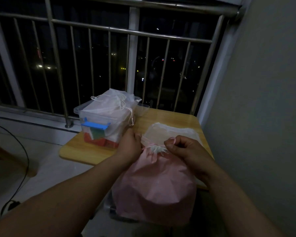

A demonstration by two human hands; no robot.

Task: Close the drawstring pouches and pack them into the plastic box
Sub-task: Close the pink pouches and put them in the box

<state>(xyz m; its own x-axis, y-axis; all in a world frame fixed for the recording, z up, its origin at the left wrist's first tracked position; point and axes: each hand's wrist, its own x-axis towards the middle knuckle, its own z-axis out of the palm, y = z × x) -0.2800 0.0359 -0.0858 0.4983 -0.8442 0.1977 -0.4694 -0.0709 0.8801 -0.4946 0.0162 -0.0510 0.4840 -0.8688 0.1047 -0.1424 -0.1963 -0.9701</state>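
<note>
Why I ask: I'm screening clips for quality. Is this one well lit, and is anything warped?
Head view: dim, night outside, yet the pink pouch, left hand and right hand are readable; the wide lens bows the railing; no strong glare on the plastic box.

the fabric drawstring pouch (154, 185) is plain pale pink, the clear plastic box (79, 108) has a bright blue latch (95, 125), and the small wooden table (79, 151) is honey-yellow

- Dim and grainy throughout; my left hand (129, 146) and right hand (184, 149) sit in soft shadow.
- The table (174, 118) near its far edge and the wall (263, 100) catch most light.
- The railing (109, 29) bars bow toward the frame's edges.
</note>
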